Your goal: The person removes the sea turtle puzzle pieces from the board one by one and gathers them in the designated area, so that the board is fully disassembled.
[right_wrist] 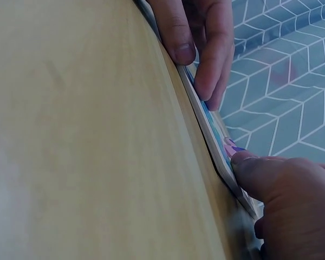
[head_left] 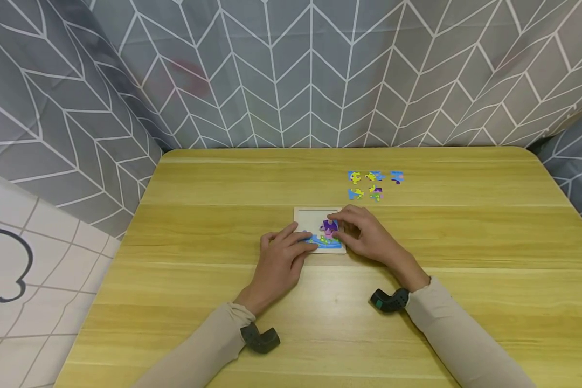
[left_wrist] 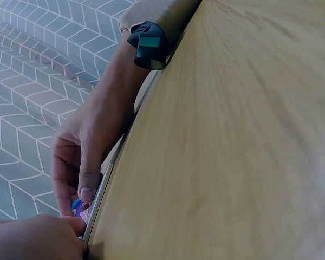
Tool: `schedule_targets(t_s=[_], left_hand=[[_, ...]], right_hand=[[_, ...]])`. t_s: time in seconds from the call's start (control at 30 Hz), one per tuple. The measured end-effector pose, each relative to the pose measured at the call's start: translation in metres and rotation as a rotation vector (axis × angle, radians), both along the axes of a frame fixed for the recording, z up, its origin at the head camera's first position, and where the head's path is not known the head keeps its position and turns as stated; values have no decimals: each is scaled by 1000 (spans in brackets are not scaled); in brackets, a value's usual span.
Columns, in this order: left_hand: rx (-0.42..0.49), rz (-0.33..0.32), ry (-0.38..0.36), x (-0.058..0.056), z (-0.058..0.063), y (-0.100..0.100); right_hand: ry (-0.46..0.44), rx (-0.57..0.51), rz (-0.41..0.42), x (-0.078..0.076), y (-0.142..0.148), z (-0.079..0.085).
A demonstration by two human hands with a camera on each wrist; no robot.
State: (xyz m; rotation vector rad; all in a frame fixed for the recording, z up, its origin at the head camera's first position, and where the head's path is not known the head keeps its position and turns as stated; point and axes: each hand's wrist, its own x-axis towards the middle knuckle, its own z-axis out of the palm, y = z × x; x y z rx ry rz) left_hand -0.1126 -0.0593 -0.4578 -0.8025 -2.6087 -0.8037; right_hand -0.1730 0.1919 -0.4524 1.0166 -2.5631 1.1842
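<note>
A small white puzzle tray (head_left: 312,214) lies on the table with blue and green puzzle pieces (head_left: 327,243) along its near edge. My right hand (head_left: 368,234) is over the tray's right side, pinching a purple puzzle piece (head_left: 327,225) between thumb and fingers. That piece sits right above the bottom row. In the right wrist view the right thumb (right_wrist: 249,168) is against a pink and purple edge. My left hand (head_left: 280,264) rests on the tray's lower left, its extended fingers (head_left: 298,236) partly covering the blue pieces.
Several loose puzzle pieces (head_left: 375,176), in yellow, blue and purple, lie in two rows beyond the tray to the right. The wooden table (head_left: 213,183) reaches a grey patterned curtain (head_left: 291,81) at its far edge. A black device (head_left: 260,338) is on each wrist.
</note>
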Motion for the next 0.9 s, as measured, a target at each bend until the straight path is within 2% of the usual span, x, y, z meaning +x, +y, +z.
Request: schedule_targets(t_s=[0.3, 0.5, 0.67, 0.9], left_hand=[[1, -2, 12, 0, 0, 1], [4, -11, 1, 1, 2, 0], [5, -13, 1, 0, 1, 0], [5, -11, 5, 0, 1, 0]], right_hand=[[73, 88, -22, -1, 3, -2], [22, 38, 11, -2, 5, -3], [-4, 15, -2, -2, 5, -2], [29, 27, -29, -1, 4, -2]])
